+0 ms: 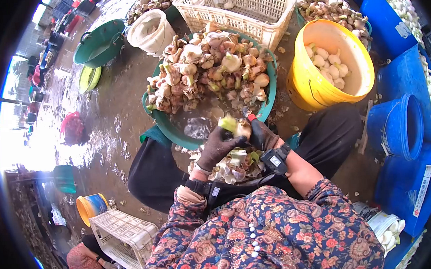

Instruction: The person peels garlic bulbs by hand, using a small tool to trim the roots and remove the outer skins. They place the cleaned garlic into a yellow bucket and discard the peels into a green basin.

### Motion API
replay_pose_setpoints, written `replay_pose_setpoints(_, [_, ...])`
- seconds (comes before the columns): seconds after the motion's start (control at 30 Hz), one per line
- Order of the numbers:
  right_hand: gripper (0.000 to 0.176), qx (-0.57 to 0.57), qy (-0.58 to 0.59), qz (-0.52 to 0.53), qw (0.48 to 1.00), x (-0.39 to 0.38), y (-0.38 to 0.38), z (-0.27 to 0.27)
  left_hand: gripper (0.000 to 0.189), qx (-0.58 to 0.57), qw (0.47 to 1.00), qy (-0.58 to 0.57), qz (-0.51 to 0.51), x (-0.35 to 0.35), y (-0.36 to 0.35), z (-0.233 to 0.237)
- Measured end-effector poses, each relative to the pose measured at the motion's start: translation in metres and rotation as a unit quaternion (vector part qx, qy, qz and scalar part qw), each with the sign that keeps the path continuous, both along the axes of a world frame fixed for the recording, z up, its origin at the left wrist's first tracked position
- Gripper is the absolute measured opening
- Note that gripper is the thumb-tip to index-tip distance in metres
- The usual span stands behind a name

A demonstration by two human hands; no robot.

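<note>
My left hand (219,149), in a dark glove, is closed around a garlic bulb (243,129) with a pale green stem (228,123). Beside it, my right hand (263,133), also gloved, is closed on a small red-handled tool (251,117) at the bulb's right side; its working end is too small to make out. Just beyond both hands is a green basin (169,132) heaped with unpeeled garlic (197,62). Below them, peeled skins and stem scraps (234,167) lie between my legs.
A yellow bucket (300,76) holding peeled bulbs (331,67) stands at the right, near blue tubs (395,125). A white crate (238,16) and a white pail (150,33) sit behind the basin. Another person (86,263) is at the lower left by a crate (123,236).
</note>
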State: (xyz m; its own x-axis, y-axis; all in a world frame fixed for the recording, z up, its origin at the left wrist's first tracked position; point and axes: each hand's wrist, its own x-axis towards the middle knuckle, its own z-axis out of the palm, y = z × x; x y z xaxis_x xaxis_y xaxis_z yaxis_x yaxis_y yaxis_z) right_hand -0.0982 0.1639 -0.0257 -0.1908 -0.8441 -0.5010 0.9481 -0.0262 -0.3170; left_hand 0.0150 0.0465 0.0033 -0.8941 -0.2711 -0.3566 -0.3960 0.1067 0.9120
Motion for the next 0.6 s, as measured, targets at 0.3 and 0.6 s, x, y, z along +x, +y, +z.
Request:
replay_pose_setpoints(0.3, [0.015,0.010,0.326,0.070,0.943,-0.011,-0.010,-0.081,0.036,-0.171,0.984,0.052,-0.019,0.004,-0.007,-0.006])
replay_pose_setpoints(0.6, [0.045,-0.110,0.314,-0.001,0.943,-0.007,-0.003,0.007,0.034,-0.242,0.960,0.133,0.054,0.023,-0.022,-0.017])
